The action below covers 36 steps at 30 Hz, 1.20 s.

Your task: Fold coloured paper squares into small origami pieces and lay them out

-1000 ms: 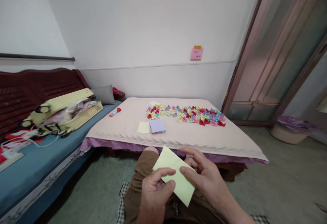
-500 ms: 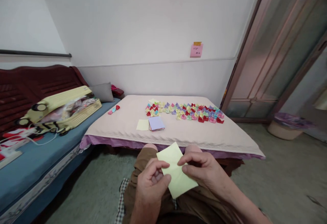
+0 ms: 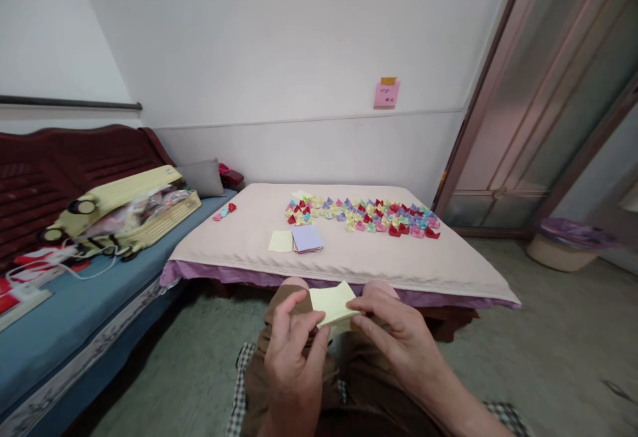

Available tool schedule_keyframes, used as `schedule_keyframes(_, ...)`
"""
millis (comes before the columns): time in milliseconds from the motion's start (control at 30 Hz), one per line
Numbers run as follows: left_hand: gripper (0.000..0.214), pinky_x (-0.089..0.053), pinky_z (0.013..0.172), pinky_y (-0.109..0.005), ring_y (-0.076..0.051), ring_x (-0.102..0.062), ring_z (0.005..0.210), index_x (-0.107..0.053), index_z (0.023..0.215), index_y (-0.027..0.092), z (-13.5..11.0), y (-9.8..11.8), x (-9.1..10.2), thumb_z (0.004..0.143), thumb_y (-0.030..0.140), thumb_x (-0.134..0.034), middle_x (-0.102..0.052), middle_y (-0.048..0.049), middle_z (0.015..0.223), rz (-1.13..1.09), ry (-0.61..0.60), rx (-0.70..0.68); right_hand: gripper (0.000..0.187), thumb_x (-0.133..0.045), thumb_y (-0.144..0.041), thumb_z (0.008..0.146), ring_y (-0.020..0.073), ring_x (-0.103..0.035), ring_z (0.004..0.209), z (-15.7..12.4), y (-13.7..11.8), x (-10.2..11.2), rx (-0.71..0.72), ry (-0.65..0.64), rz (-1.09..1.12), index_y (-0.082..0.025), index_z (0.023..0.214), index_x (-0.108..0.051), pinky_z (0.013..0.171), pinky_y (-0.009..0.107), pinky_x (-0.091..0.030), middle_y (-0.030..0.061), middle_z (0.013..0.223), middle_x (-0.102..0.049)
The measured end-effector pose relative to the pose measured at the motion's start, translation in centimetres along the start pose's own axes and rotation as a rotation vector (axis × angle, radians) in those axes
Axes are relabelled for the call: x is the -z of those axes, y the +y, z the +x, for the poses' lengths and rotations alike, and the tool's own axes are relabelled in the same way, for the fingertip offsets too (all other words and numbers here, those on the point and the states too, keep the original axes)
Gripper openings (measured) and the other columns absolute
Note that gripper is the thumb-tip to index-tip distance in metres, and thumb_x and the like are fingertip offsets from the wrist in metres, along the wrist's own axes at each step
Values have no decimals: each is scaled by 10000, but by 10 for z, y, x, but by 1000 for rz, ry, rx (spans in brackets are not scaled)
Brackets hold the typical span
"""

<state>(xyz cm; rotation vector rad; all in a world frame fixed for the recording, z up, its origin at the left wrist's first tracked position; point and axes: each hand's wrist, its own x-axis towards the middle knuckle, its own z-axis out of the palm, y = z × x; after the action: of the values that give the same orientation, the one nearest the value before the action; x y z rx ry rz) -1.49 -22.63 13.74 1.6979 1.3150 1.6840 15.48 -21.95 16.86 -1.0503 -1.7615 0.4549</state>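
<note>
A pale yellow sheet of paper (image 3: 333,301) is held over my lap, bent along a crease across its middle. My left hand (image 3: 298,350) pinches its left edge between thumb and index finger. At the right edge, my right hand (image 3: 396,331) grips the paper with thumb and fingertips. Part of the sheet's lower half shows faintly beneath the fold. Beyond my knees, a stack of square papers (image 3: 306,238) with a lavender one on top lies on the bed beside a pale yellow square sheet (image 3: 281,241).
Many small folded paper pieces (image 3: 369,216) in several colours lie across the cream bed cover (image 3: 239,238). A few more sit at its left edge. An opened yellow suitcase (image 3: 134,214) rests on the blue-covered bench at left. A lined bin (image 3: 563,244) stands at right.
The yellow paper, spread nearly flat before, is now bent over at the middle crease. Both hands have shifted to its side edges, still holding it.
</note>
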Motion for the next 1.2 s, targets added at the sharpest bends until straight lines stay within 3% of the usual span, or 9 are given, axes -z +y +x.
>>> schedule_keyframes(100, 134, -521, 787, -312, -180, -663, 783, -757, 827, 208, 1, 0, 1, 791, 159, -637, -610, -109, 1134, 20, -11, -42, 142, -549, -132, 852, 184, -575, 722, -1, 2, -1, 36, -11, -49, -212, 816, -661, 667, 284, -447, 21, 716, -611)
schedule_keyframes(233, 147, -508, 772, -299, -182, -663, 786, -762, 821, 208, 4, 2, 3, 808, 170, -620, -620, -106, 1098, 12, -100, 12, 145, -567, -112, 830, 185, -570, 744, -1, 5, 0, -13, -26, -44, -220, 788, -655, 682, 288, -447, 16, 735, -590)
schedule_keyframes(367, 144, -497, 761, -288, -223, -635, 908, -764, 784, 221, 7, 2, 6, 791, 179, -626, -633, -90, 1040, -20, -153, 74, 137, -593, -129, 803, 206, -591, 880, 0, 6, 2, -95, -33, -15, -214, 747, -684, 734, 302, -470, 55, 931, -611)
schedule_keyframes(467, 136, -489, 677, -259, -207, -631, 844, -756, 722, 213, 9, 2, 6, 770, 176, -634, -638, -77, 980, -32, -192, 113, 105, -619, -146, 784, 234, -584, 988, 1, 2, 1, -83, -69, -1, -211, 735, -684, 814, 335, -464, 70, 1028, -636)
schedule_keyframes(600, 126, -449, 573, -227, -165, -612, 715, -747, 699, 202, 9, 4, 5, 762, 179, -639, -637, -61, 924, -26, -275, 150, 85, -635, -162, 813, 203, -597, 834, 1, -5, -4, 36, -149, -53, -223, 773, -679, 774, 332, -440, 31, 816, -675)
schedule_keyframes(767, 143, -439, 618, -231, -163, -600, 721, -726, 701, 190, 7, 13, 5, 796, 191, -619, -638, -48, 848, -43, -327, 130, 160, -599, -168, 865, 173, -556, 699, -1, -8, -9, 155, -139, -174, -204, 714, -636, 703, 320, -394, 8, 677, -638)
schedule_keyframes(933, 157, -412, 609, -226, -139, -561, 668, -691, 647, 178, 6, 16, 5, 794, 186, -635, -604, -22, 749, -54, -292, 103, 226, -666, -260, 830, 178, -535, 671, -2, -4, -3, 66, -97, -149, -200, 632, -576, 650, 311, -389, 2, 631, -593)
schedule_keyframes(1100, 161, -375, 548, -215, -114, -511, 595, -648, 570, 163, 9, 10, 4, 727, 139, -672, -570, -5, 685, -88, -258, 137, 165, -523, -213, 919, 192, -560, 773, -5, 0, 13, 58, -228, -72, -213, 793, -631, 713, 318, -408, 24, 757, -633)
schedule_keyframes(1200, 164, -377, 555, -218, -125, -525, 616, -637, 545, 162, 10, 7, 3, 701, 139, -680, -570, -6, 663, -141, -263, 154, 199, -536, -241, 910, 192, -544, 742, -6, 2, 17, 34, -212, -78, -210, 727, -609, 688, 314, -397, 18, 710, -609)
